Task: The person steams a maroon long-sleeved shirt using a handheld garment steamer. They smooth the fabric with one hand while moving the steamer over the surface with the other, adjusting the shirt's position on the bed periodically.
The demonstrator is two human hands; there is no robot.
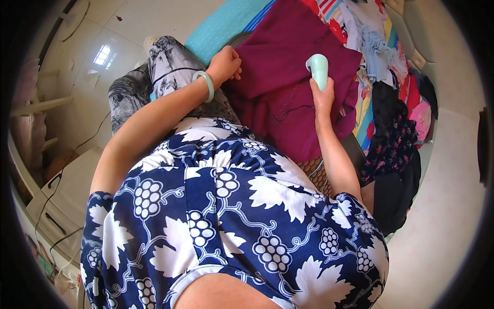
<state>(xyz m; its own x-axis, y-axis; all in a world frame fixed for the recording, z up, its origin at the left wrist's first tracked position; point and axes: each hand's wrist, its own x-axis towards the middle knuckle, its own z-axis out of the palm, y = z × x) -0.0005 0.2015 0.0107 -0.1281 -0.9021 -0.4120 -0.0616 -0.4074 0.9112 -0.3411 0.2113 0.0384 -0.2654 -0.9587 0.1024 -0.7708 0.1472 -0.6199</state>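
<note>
A maroon knit garment (285, 73) lies spread before me, folded and rumpled toward its near end. In my right hand (324, 96) is a mint-green fabric shaver (319, 69), held by its handle above the right part of the garment. My left hand (225, 65) rests at the garment's left edge with its fingers curled in. Whether those fingers pinch the cloth is hidden. A pale green bangle (208, 87) circles my left wrist. Across the garment, below the shaver, runs a thin dark cord (287, 112).
Piled clothes (380, 58) run along the right beside a padded headboard (415, 54). A turquoise dotted cloth (216, 29) lies beyond my left hand. My patterned trouser legs (173, 61) are at left. A cable (79, 145) hangs over a white drawer cabinet (65, 193) on the far left.
</note>
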